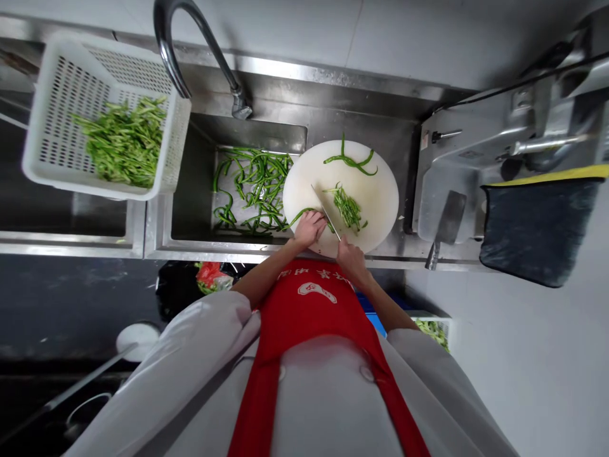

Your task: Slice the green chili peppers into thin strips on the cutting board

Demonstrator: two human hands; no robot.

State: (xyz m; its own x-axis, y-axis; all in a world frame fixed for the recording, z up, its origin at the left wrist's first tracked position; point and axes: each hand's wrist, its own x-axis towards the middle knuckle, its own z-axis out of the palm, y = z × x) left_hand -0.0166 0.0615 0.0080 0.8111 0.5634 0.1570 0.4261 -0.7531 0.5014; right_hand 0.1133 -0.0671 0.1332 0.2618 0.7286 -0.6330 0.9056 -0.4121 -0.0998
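Observation:
On the round white cutting board my right hand is wrapped round the handle of a knife, its blade angled up to the left. Just left of the blade, my left hand presses a long green pepper against the board with fingers closed. To the right of the knife lies a small pile of sliced green pepper. A few whole green peppers rest near the board's far edge.
Many whole green peppers lie in the sink. A white perforated basket of cut pepper stands left, beside the curved faucet. A cleaver and a dark cloth are on the right.

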